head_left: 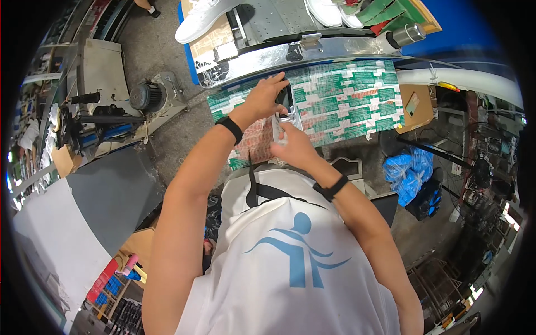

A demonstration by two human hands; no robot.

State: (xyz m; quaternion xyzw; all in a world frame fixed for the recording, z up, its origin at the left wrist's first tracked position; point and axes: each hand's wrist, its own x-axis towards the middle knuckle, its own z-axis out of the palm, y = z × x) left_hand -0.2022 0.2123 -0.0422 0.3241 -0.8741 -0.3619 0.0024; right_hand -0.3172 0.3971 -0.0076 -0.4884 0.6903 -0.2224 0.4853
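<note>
In front of me, over a work surface wrapped in green, white and red printed tape (346, 100), both hands are at one small object with a dark glossy face and silvery edge (285, 101). My left hand (263, 100) spans its upper left side, fingertips at the top and thumb lower down. At its lower, pale silvery end, my right hand (297, 146) is closed, with the thumb pointing up along it. The fingers cover much of the object, and I cannot tell its exact kind.
Beyond the surface runs a shiny metal rail (346, 49) with a metal cylinder (408, 34) at its right end. White shoes (204, 19) lie behind it. A motor (147, 97) stands left; a cardboard box (417, 106) and blue plastic bags (410, 173) are right.
</note>
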